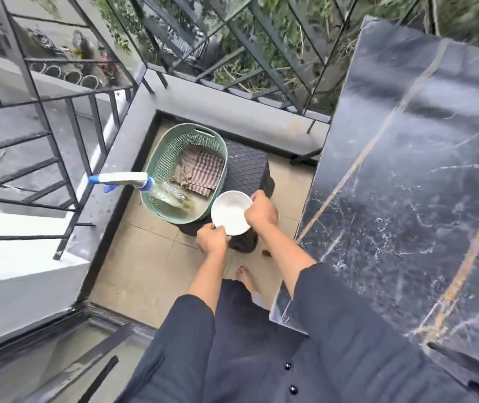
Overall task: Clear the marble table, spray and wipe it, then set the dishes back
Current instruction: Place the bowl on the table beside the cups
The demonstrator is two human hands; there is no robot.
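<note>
White bowl (229, 213): just right of green basket (165, 158); rim held by left grip (212, 239) and right grip (261, 212), fingers curled round it.

Arms are being extended, left grip (212, 239) and right grip (261, 212) being curled around opposite rims of the bowl (230, 213).

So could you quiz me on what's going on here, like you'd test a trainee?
1. True or false: both the left hand and the right hand hold the white bowl.
2. The checked cloth lies A) inside, B) under, C) beside the green basket?
3. Which item in the basket has a blue nozzle?
Key: 1 true; 2 A; 3 the spray bottle.
</note>
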